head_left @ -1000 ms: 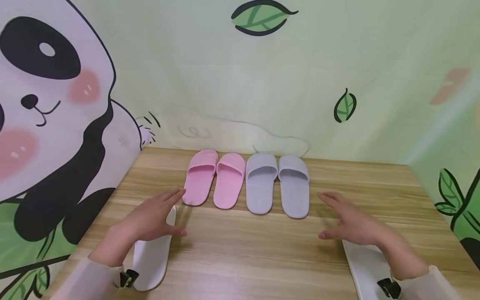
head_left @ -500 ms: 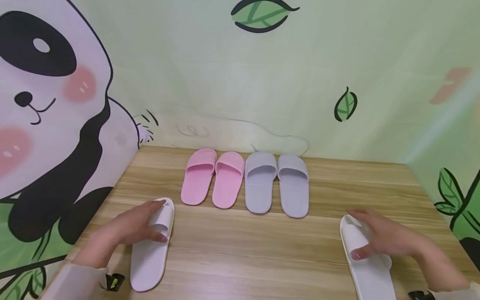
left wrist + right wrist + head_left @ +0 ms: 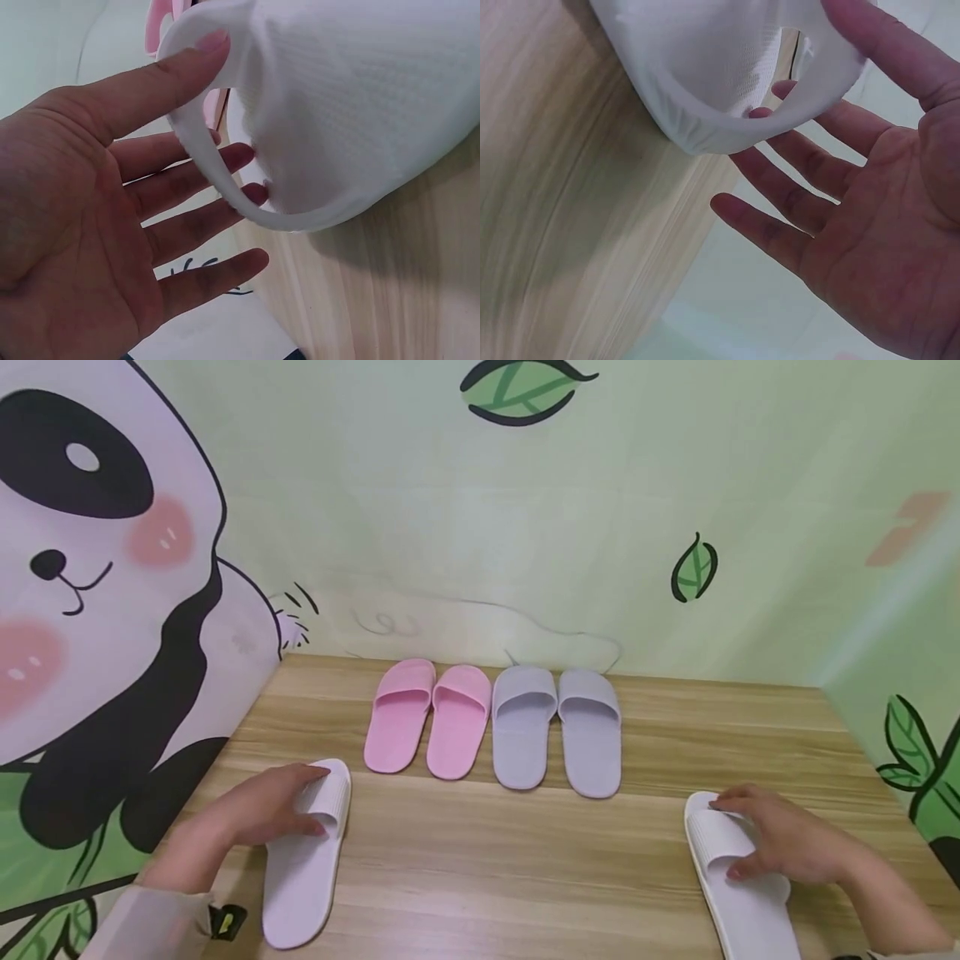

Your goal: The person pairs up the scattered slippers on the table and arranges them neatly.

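On the left of the head view a white slipper point(image 3: 298, 893) lies on the wood-grain surface, toe toward the wall. My left hand point(image 3: 258, 810) grips its ribbed strap, thumb on the near edge and fingers at the toe end. The left wrist view has that thumb point(image 3: 191, 71) on the strap's rim, the other fingers spread past it. Far to the right lies a matching white slipper point(image 3: 753, 914). My right hand point(image 3: 798, 842) straddles its strap in the same way, thumb near the foot opening. In the right wrist view several fingertips reach behind the strap point(image 3: 712, 131).
A pair of pink slippers point(image 3: 392, 731) and a pair of grey slippers point(image 3: 519, 752) stand side by side at the back, toes to the wall point(image 3: 420, 527). Bare wood-grain surface point(image 3: 517, 877) lies between the two white slippers. A panda drawing point(image 3: 127, 568) covers the left wall.
Both hands have come down and outward from beside the coloured slippers onto the white slippers' straps. In the last half second the fingers have closed in on the straps; the slippers stay in place.
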`<state>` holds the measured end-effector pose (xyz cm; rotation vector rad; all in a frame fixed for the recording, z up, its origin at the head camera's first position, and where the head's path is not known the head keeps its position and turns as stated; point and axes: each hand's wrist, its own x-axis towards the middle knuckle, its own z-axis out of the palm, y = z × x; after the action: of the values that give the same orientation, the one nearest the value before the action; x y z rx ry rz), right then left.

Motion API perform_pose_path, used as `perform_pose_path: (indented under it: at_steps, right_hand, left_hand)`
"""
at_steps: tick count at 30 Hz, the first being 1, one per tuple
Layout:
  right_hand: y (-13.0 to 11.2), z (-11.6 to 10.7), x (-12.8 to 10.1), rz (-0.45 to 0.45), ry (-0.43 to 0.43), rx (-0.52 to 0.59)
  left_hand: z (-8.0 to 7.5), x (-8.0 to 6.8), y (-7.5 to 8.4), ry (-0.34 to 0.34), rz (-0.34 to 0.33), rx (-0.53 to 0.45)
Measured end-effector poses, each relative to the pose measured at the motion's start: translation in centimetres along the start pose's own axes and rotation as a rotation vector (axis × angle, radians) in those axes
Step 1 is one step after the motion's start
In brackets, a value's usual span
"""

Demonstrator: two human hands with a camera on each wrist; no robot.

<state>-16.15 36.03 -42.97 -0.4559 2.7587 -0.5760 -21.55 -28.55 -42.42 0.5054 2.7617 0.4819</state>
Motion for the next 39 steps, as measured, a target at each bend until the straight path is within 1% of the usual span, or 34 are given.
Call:
perform_pose_path:
  at_steps: [5, 11, 15, 20, 27, 34, 36, 39]
  right_hand:
    - [0.0, -0.3, 0.0, 0.013, 0.016, -0.014]
    - [-0.2, -0.6, 0.1, 0.044, -0.009, 0.013]
    - [-0.3, -0.7, 0.1, 0.044, -0.025, 0.033]
    - [-0.3, -0.7, 0.1, 0.038, -0.037, 0.038]
    - [-0.7, -0.7, 0.0, 0.04, -0.033, 0.021]
    - [-1.7, -0.4, 0.2, 0.009, -0.011, 0.009]
    - [-2.1, -0.2, 0.3, 0.002, -0.004, 0.009]
    - [-2.6, 0.0, 0.4, -0.011, 0.0, 0.014]
  left_hand:
    - [-0.3, -0.1, 0.0, 0.0, -0.003, 0.001]
    - [-0.7, 0.0, 0.2, -0.019, -0.013, -0.003]
    - [-0.9, 0.3, 0.6, -0.036, -0.019, 0.009]
    - [-1.1, 0.3, 1.3, -0.042, -0.006, 0.012]
    - [-1.2, 0.3, 3.1, -0.05, 0.019, 0.025]
    - [-1.2, 0.7, 5.6, -0.077, 0.022, 0.013]
    - [-1.1, 0.9, 6.3, -0.087, 0.018, 0.009]
    - [-0.8, 1.2, 7.3, -0.091, 0.033, 0.015]
